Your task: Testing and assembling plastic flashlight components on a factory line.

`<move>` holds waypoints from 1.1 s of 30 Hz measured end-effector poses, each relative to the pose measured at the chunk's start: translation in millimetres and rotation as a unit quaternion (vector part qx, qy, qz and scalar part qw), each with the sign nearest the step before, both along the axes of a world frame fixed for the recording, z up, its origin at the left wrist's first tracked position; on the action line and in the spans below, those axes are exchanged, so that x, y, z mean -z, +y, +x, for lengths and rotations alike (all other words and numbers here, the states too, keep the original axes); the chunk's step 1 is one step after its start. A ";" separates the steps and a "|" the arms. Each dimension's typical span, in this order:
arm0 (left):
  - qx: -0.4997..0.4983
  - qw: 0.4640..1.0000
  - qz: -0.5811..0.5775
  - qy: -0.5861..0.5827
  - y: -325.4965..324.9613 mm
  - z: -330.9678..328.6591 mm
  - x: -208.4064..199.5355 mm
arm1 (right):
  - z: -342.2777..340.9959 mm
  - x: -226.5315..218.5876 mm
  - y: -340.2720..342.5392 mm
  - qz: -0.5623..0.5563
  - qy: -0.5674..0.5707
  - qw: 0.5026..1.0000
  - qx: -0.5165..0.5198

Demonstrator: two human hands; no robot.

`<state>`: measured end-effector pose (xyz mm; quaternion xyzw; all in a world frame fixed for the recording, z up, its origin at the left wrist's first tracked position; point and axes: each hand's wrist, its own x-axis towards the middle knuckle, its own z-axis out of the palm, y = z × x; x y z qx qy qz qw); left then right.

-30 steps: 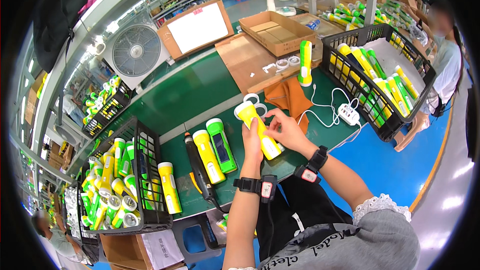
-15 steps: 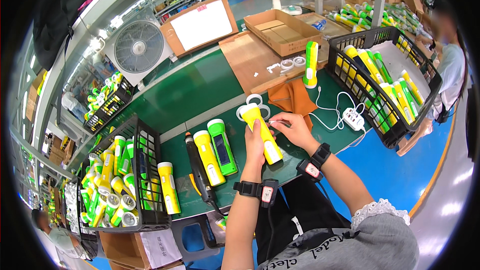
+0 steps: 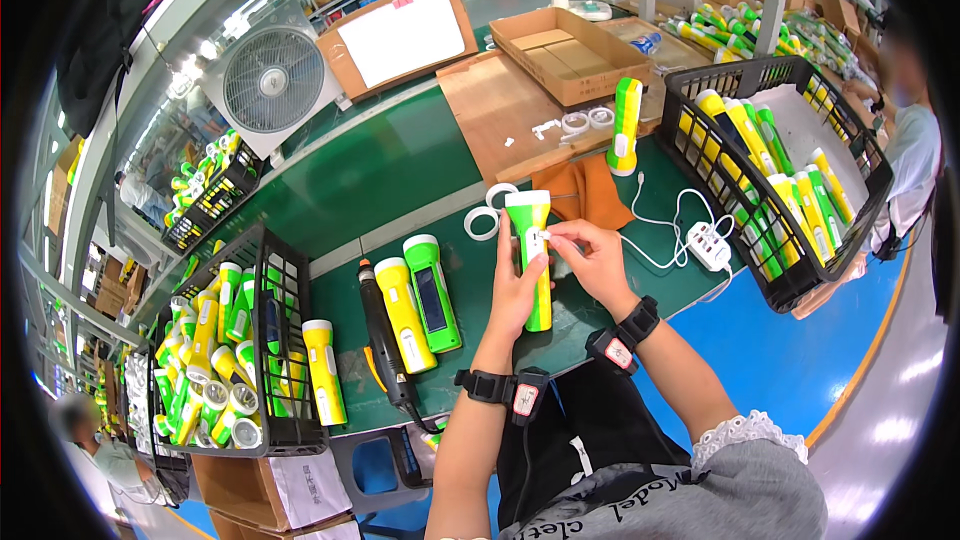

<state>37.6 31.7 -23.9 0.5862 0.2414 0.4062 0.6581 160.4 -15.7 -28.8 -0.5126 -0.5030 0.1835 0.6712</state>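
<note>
My left hand (image 3: 514, 292) is wrapped round a yellow and green flashlight (image 3: 538, 312) with a white head, held upright over the green table. At its side, my right hand (image 3: 592, 262) pinches a small white cable plug (image 3: 545, 234) against the body, just below the head. Whether the plug sits inside a socket cannot be made out. White rings (image 3: 482, 224) lie beyond my left hand. Left of it rest a green flashlight (image 3: 446, 338) with a dark panel, a yellow flashlight (image 3: 411, 325) and a black power screwdriver (image 3: 385, 340).
A white USB charger (image 3: 708, 246) with cables lies at the right, near an orange cloth (image 3: 590, 195) and a standing flashlight (image 3: 623, 130). Black baskets of flashlights flank me, one left (image 3: 290, 437), one right (image 3: 775, 275). An open carton (image 3: 560, 80) and a fan (image 3: 272, 85) stand behind.
The held flashlight has turned more upright, showing its green side. My right hand has brought the plug against its side. The view has shifted slightly.
</note>
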 end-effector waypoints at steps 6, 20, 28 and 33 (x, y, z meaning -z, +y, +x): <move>0.030 0.998 -0.037 -0.028 10.1 -1.7 16.7 | -0.5 -8.0 -2.6 -0.004 -0.031 0.999 0.018; -0.083 0.951 0.236 0.180 5.3 -3.8 3.6 | 10.0 -3.2 -2.2 -0.036 -0.021 0.999 0.016; -0.031 0.981 0.126 0.142 4.0 -3.8 -1.2 | 8.9 -3.9 -6.3 -0.011 -0.153 0.985 0.083; 0.025 0.997 0.010 0.076 0.7 -2.3 -1.1 | 7.9 1.9 -0.9 -0.009 -0.034 0.998 0.057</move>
